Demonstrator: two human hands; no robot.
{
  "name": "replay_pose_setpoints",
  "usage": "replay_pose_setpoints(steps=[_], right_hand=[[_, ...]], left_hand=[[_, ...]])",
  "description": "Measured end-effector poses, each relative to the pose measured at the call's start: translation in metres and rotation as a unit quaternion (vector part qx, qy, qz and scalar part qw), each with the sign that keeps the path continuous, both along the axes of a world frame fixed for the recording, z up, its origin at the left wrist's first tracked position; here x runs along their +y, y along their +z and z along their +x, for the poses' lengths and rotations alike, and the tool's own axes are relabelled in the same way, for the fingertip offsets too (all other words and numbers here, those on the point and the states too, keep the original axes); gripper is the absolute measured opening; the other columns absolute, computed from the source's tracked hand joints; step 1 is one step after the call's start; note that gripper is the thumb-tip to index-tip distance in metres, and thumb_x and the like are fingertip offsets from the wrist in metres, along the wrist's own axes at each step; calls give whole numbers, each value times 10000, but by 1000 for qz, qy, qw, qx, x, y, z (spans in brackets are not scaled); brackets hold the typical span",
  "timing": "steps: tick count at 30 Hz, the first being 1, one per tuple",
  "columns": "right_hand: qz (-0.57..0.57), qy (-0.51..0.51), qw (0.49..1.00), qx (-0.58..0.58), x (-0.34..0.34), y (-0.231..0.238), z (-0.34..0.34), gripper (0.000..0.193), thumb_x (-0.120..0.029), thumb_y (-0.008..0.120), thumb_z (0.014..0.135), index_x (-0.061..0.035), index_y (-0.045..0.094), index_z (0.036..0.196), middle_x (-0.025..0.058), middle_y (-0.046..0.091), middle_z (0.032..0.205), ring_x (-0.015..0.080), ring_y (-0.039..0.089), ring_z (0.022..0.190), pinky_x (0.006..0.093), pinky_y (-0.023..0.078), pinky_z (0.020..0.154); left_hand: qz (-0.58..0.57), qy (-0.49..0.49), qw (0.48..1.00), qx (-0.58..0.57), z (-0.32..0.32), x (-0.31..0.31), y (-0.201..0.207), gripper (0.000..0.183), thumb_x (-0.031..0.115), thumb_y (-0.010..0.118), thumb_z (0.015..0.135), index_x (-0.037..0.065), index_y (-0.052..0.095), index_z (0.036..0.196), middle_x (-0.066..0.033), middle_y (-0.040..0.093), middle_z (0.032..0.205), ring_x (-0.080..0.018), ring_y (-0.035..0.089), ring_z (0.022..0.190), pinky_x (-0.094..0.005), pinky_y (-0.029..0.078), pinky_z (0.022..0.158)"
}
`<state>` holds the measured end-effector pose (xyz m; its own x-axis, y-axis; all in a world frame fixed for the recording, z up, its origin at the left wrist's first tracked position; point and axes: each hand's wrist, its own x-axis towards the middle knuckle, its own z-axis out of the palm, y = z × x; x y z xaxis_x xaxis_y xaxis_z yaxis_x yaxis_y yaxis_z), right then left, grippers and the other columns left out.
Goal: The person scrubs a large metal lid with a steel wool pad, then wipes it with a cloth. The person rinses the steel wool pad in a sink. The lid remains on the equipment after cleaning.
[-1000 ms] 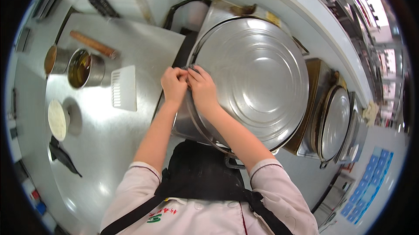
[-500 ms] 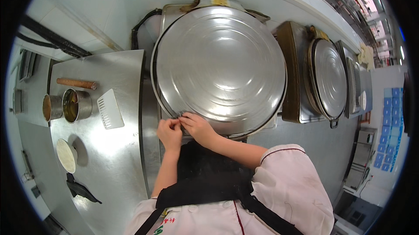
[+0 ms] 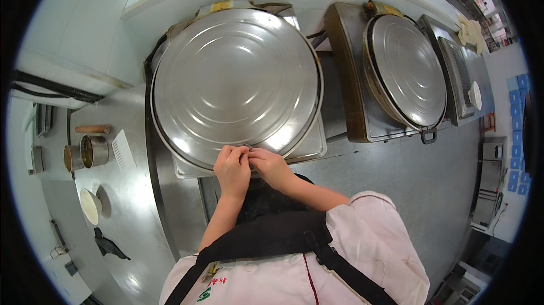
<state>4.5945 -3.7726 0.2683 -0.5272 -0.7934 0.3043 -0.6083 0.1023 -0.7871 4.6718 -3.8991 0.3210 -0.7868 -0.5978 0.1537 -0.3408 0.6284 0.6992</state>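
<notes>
A large round griddle with a shiny, ridged metal lid (image 3: 238, 72) stands right in front of me. My left hand (image 3: 232, 170) and my right hand (image 3: 273, 170) meet at its near edge, their fingertips pressed together. Between them shows a small greyish bit (image 3: 246, 146), too small and covered to name. Both hands are closed, with thumbs and fingers pinched around it. Whether my fingers also touch the lid's rim cannot be made out.
Right of the big griddle is a second, smaller round griddle with a metal lid (image 3: 408, 70). The steel counter (image 3: 133, 214) at left holds a rolling pin (image 3: 93, 129), two metal pots (image 3: 94, 151), a slotted white scraper (image 3: 123, 151), a pale bowl (image 3: 90, 206) and a black object (image 3: 109, 244).
My view has swung to the right. Both hands have moved rightward along the lid's near rim, from its left part to about its middle, and remain pinched together.
</notes>
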Motion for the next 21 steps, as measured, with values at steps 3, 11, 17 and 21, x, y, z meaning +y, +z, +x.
replay_pose_setpoints(steps=[3,11,17,21], right_hand=[[-19,-44,995,-83,37,15,-3,200,4,715,846,17,733,1045,155,734,1139,358,718,1099,425,600,904],[-83,-126,988,-40,50,50,-26,308,47,752,860,-29,767,1157,151,731,1267,364,667,1270,434,554,1049],[-16,-86,996,-10,98,61,-40,346,30,715,885,-59,769,1215,144,671,1424,392,552,1413,486,457,1145],[63,-50,997,-16,129,66,-41,495,5,754,870,-67,696,1356,165,573,1545,383,506,1456,475,408,1187]], left_hand=[[-41,-49,998,4,-25,30,23,67,40,759,859,55,780,922,-104,679,886,-309,680,780,-422,543,705],[-142,145,974,101,-34,-35,125,73,15,753,889,55,784,942,-107,739,930,-267,707,825,-357,552,716],[-244,254,927,127,31,-81,158,74,114,756,901,106,745,973,-83,689,915,-284,667,809,-379,523,724],[-71,339,932,111,92,-46,128,182,51,778,878,57,714,1048,-45,649,886,-150,606,761,-306,504,732]])
